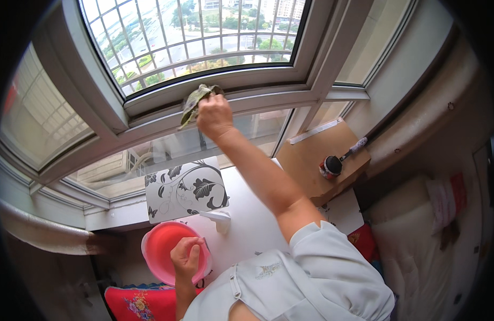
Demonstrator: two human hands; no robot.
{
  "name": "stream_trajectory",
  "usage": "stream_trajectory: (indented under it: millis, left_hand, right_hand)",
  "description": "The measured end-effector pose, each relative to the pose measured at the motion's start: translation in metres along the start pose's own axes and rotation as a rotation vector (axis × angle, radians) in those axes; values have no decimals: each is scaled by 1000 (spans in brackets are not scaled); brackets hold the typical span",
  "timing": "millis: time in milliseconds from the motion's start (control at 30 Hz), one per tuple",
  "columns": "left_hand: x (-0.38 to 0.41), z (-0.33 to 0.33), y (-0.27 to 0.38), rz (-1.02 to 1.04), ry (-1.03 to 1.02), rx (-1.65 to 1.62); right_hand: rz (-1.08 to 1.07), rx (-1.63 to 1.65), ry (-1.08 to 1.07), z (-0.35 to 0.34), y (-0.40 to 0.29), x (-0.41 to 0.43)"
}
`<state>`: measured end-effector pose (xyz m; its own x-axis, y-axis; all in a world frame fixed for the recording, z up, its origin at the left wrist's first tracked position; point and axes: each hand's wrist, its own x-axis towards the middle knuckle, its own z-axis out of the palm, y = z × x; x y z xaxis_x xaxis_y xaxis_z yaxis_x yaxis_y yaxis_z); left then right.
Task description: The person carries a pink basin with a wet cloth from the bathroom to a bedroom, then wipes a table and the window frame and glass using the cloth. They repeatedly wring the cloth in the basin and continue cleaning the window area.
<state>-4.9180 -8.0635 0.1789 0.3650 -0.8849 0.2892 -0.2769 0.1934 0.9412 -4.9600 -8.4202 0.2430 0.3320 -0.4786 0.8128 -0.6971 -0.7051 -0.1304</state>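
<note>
My right hand is raised at arm's length, gripping a crumpled greenish cloth. The cloth lies against the lower frame of the window, just under the glass. Lower down, my left hand hangs over a pink plastic basin. Its fingers are loosely curled, with the thumb apart from them and nothing visible in the grasp. What the basin holds is partly hidden by this hand. A white plastic object, perhaps a spray bottle, stands just beyond the basin.
A white board with black leaf patterns leans by the lower window. On the right, a cardboard box carries a dark round-topped item with a handle. Red floral fabric lies below the basin. Metal bars stand outside the glass.
</note>
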Motion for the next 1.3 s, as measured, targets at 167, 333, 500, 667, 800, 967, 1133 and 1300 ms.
stream_trajectory:
  millis: [167,333,500,667,800,967,1133,1300]
  left_hand:
    - [-20,-12,-6,-18,67,-11]
    - [-55,-30,-26,-124,175,-30]
    - [-65,-37,-34,-181,206,-66]
    - [-65,-51,-29,-131,209,-41]
    - [-71,-58,-28,-106,242,-23]
    - [-87,-65,-20,-131,308,27]
    - [-105,-66,-31,-178,392,33]
    - [-100,-52,-30,-200,399,9]
  right_hand:
    - [-9,-162,-87,-35,114,2]
    - [415,-343,-346,-94,190,2]
    - [-8,-292,-96,-41,88,-6]
    - [-153,-83,-70,3,-47,11]
    - [-211,43,-97,28,-115,20]
    - [-263,304,-131,36,-136,52]
    - [-841,241,-298,42,-158,46]
    - [-1065,59,-176,62,-117,39]
